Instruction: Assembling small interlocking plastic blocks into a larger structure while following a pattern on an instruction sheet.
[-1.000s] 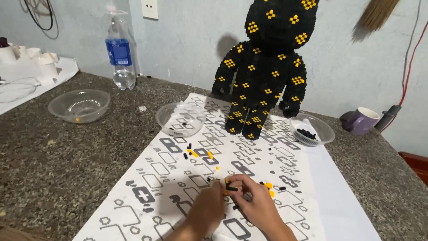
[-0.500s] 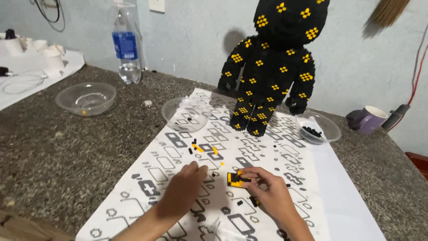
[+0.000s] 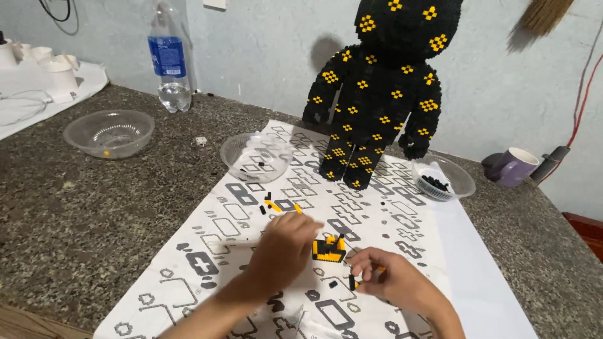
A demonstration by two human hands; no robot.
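A small black-and-yellow brick piece (image 3: 328,249) sits on the patterned white sheet (image 3: 251,207), toward the sheet's near edge and roughly midway between its left and right edges. Its long axis runs about parallel to that near edge, with a short yellow stub rising at its right end, tilted slightly toward the far right corner of the counter.

The left hand (image 3: 284,249) lies just left of the piece, fingers curled with the tips at its left side; whether they actually touch it is hard to tell, since the knuckles hide the contact. The right hand (image 3: 392,281) rests nearer the counter's front edge, to the right of the piece and apart from it, thumb and forefinger pinched on a small dark brick (image 3: 352,282).

Loose black and yellow bricks (image 3: 272,205) lie scattered further up the sheet. At the sheet's far edge stands a tall black brick bear (image 3: 377,94) with yellow spots.
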